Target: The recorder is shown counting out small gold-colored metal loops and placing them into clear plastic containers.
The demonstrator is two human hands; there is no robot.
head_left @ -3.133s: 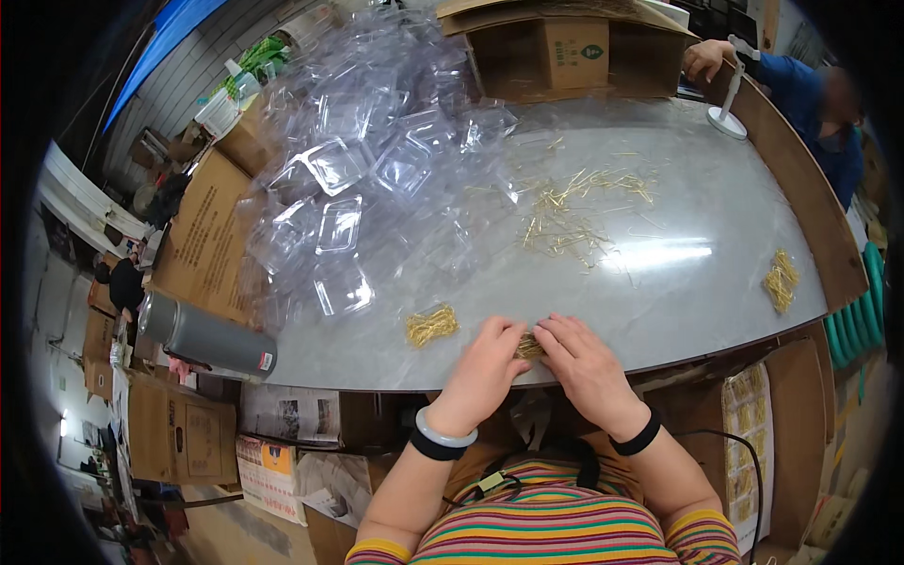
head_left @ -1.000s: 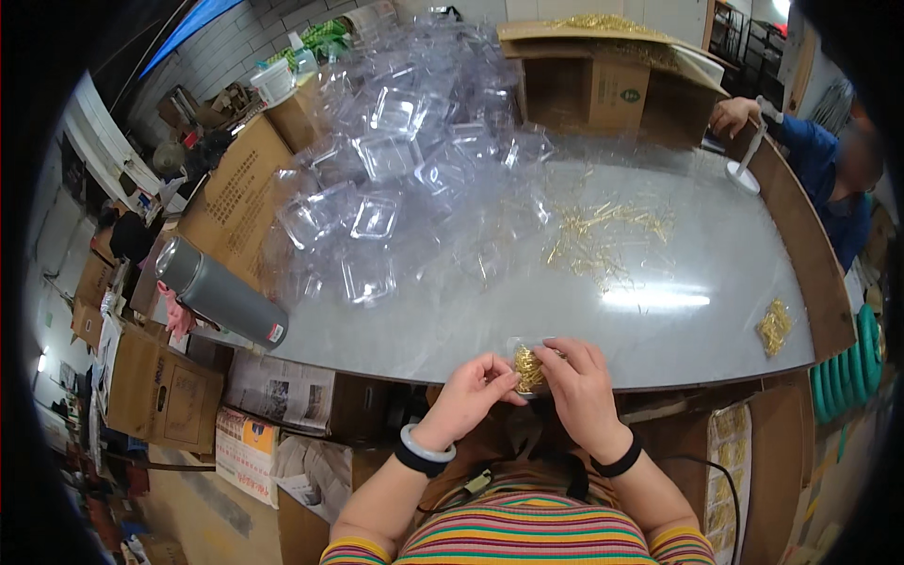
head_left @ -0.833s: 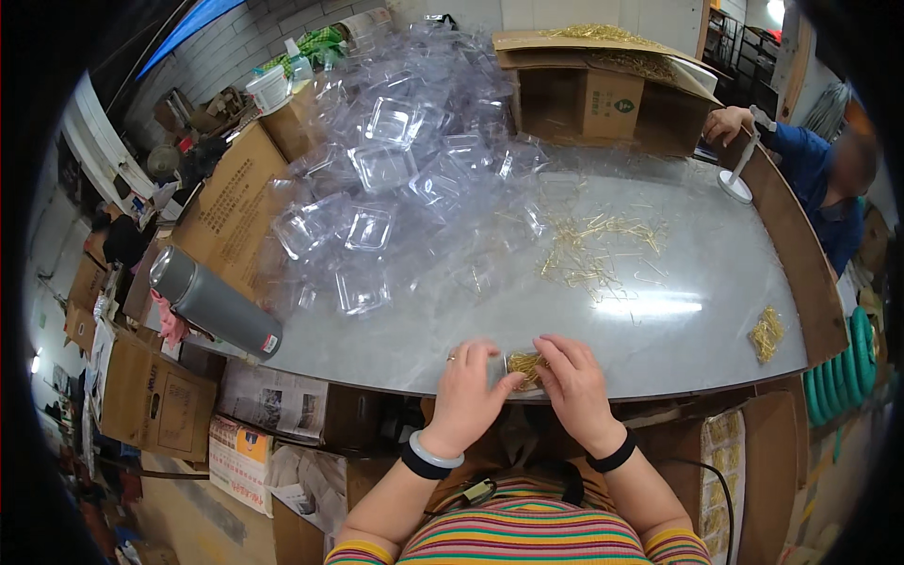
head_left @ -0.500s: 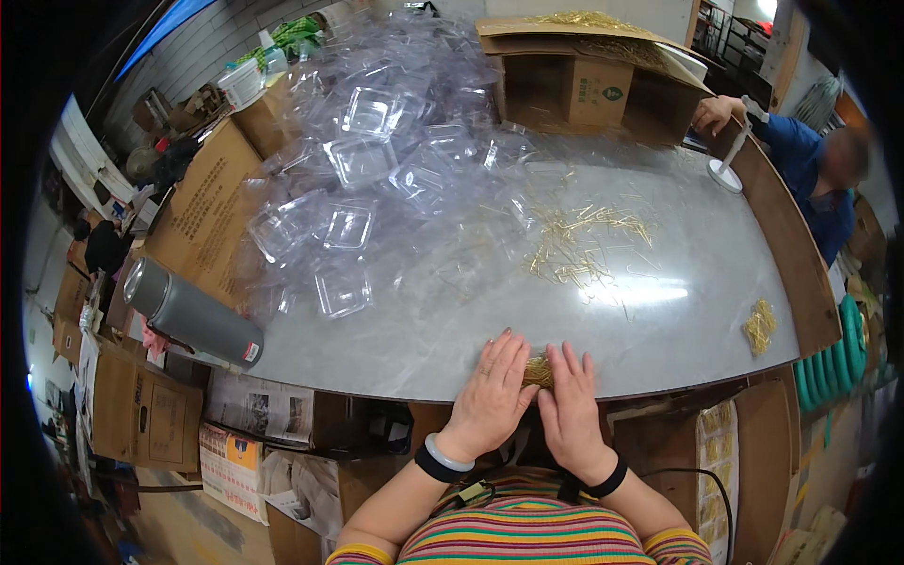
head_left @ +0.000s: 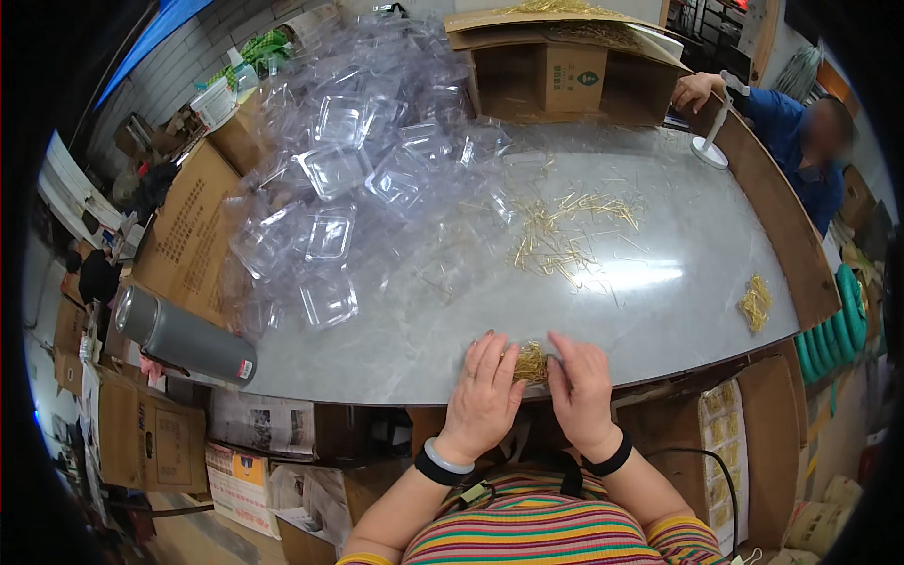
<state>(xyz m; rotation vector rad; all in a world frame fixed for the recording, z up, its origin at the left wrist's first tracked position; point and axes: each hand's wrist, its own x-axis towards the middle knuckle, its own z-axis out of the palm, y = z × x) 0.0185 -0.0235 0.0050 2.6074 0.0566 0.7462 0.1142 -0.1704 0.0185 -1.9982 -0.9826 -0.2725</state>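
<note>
Loaded glossy grey table [head_left: 386,353]
On it: heaped clear plastic containers [head_left: 331,171], loose thin gold wire hooks [head_left: 563,247], a gold wire bundle [head_left: 530,363] near the front edge, a second bundle [head_left: 756,304] at right, a dark-grey cylindrical flask [head_left: 188,337], a white round-based stand [head_left: 709,153].

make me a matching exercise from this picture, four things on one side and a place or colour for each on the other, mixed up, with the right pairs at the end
Things
1. bottle
2. clear boxes
3. coil
4. front wire bundle

Place or colour
a. green, beyond the right end of the table
b. between the left hand and the right hand
c. grey, at the table's left edge
d. see-through, in a big heap on the table's far left

Right pairs: 1-c, 2-d, 3-a, 4-b
</note>
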